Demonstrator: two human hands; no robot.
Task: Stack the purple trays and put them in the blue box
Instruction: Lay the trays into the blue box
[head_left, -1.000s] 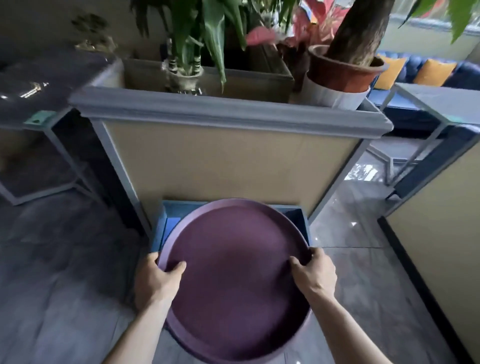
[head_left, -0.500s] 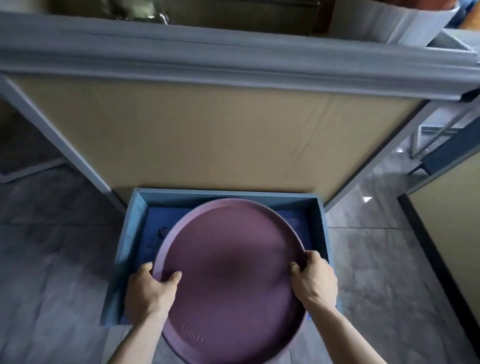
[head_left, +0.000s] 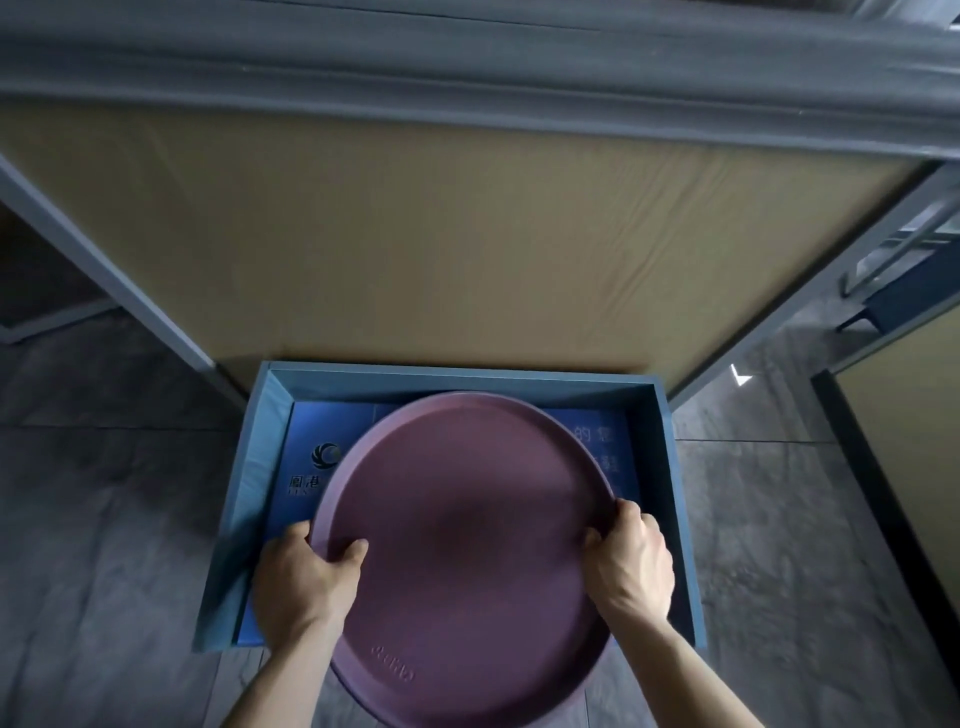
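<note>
A round purple tray (head_left: 467, 525) hangs over the open blue box (head_left: 254, 467) on the floor. My left hand (head_left: 301, 587) grips the tray's left rim, thumb on top. My right hand (head_left: 631, 561) grips its right rim. The tray's far edge is inside the box's outline; its near edge sticks out past the box's front wall. A thicker rim shows at the near edge, so more than one tray may be stacked; I cannot tell how many. The box's blue bottom with white printing shows at the left and right of the tray.
The box stands against a tan partition panel (head_left: 441, 249) with a grey top ledge (head_left: 467, 78) and grey side posts. Grey tiled floor (head_left: 104, 545) lies on both sides. Another tan panel with a dark edge (head_left: 893, 467) stands at the right.
The view has tilted down and come closer. The tray, held in both hands, has gone lower and further over the box; more of the box bottom shows now.
</note>
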